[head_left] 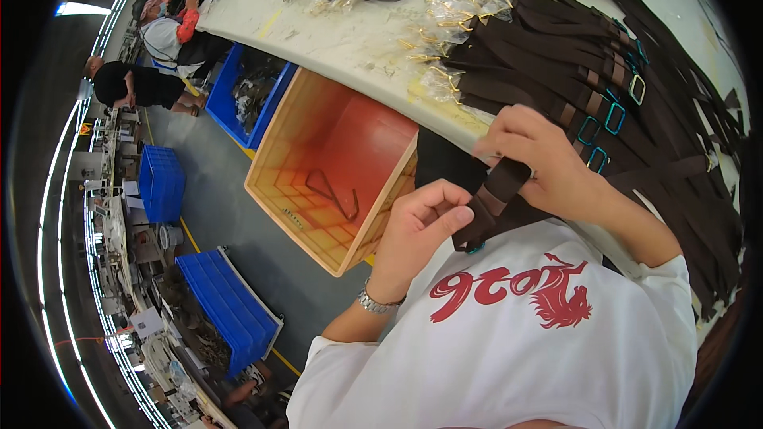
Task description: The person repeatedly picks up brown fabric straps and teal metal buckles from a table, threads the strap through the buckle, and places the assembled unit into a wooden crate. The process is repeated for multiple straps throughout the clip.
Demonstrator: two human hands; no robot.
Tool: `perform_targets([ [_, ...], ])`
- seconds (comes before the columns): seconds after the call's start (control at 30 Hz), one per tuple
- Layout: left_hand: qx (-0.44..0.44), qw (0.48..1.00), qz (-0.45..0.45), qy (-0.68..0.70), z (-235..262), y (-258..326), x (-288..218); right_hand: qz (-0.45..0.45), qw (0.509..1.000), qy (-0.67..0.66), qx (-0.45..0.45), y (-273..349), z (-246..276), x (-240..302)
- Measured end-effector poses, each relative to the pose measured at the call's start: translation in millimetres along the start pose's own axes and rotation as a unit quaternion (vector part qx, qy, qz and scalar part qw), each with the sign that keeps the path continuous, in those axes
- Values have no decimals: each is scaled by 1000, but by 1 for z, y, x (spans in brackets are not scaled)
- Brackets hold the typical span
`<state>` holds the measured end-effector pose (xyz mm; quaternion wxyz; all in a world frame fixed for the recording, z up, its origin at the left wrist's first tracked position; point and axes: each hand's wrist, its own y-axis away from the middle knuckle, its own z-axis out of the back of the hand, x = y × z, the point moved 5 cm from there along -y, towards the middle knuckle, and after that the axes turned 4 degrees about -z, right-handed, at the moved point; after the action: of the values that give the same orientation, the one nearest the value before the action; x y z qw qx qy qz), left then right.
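Note:
My left hand [423, 226], with a metal watch at its wrist, pinches a dark brown webbing strap [506, 179] in front of my chest. My right hand [548, 163] grips the same strap further up, its fingers closed around a folded part. A lighter brown band crosses the strap between my hands, and a bit of teal metal [475, 249] shows below it. Beside my right hand, a pile of similar brown straps [524, 63] covers the table. Teal rectangular buckles [614, 118] and gold hooks in clear plastic wrap [445, 83] are on these straps.
The pale table [334, 48] runs along the far side. Against its edge stands an orange bin [318, 159] with a thin bent strip inside. Blue bins [230, 302] stand on the grey floor [214, 191]. Two people [139, 83] are at the far left.

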<state>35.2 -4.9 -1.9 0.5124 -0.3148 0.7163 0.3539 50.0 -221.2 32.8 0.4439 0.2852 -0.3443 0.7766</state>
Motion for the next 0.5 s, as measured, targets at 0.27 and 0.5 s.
perform_targets([
  [0.27, -100, 987, -116, 52, -14, -4, -9, -107, 983, -110, -105, 42, -14, 13],
  [0.5, -88, 988, -124, -10, -22, -4, -8, -130, 952, -264, -90, 53, -27, -2],
])
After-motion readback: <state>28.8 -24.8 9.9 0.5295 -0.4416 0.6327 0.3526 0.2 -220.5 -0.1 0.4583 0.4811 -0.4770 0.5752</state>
